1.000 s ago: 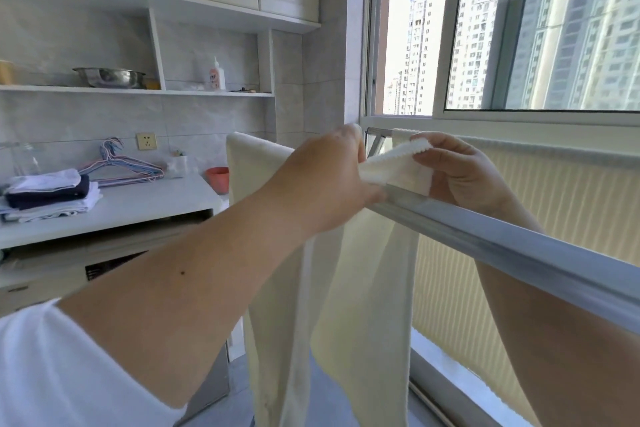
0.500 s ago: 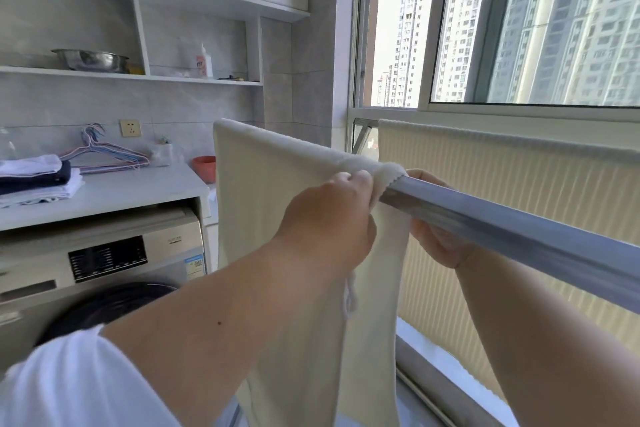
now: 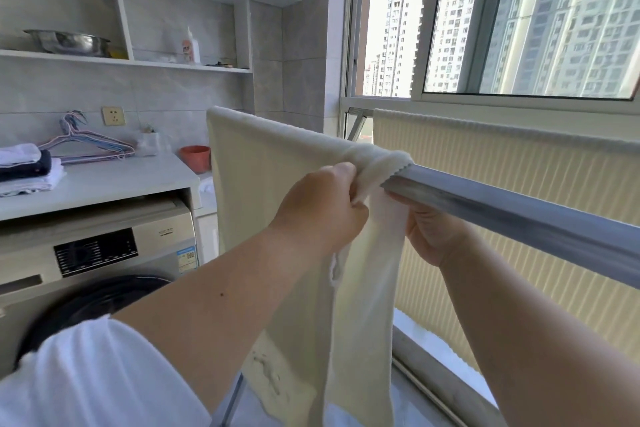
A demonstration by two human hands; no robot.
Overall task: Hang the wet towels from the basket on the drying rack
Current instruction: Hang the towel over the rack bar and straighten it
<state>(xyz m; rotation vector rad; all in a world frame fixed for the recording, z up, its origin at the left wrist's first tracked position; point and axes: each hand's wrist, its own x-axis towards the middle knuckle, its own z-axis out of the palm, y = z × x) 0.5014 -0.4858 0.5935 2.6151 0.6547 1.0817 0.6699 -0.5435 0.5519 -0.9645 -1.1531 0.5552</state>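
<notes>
A cream towel [image 3: 273,184] hangs over the silver bar of the drying rack [image 3: 502,215], draped down on both sides. My left hand [image 3: 322,215] grips the towel's near edge just below the bar, fingers curled into the cloth. Behind the bar, my right hand [image 3: 433,236] holds the bunched hanging part of the same towel. A second ribbed cream towel [image 3: 502,163] hangs on the far bar by the window. The basket is out of view.
A washing machine [image 3: 100,263] stands at the left under a white counter [image 3: 114,180] with folded laundry [image 3: 27,166], hangers [image 3: 90,146] and a small orange pot [image 3: 195,158]. Shelves with a steel bowl [image 3: 67,42] and a bottle [image 3: 190,47] sit above. The window frame [image 3: 485,104] runs along the right.
Both hands dropped from above the bar to just below it, pulling the towel's end down over the bar. The view has tilted lower, showing the washing machine.
</notes>
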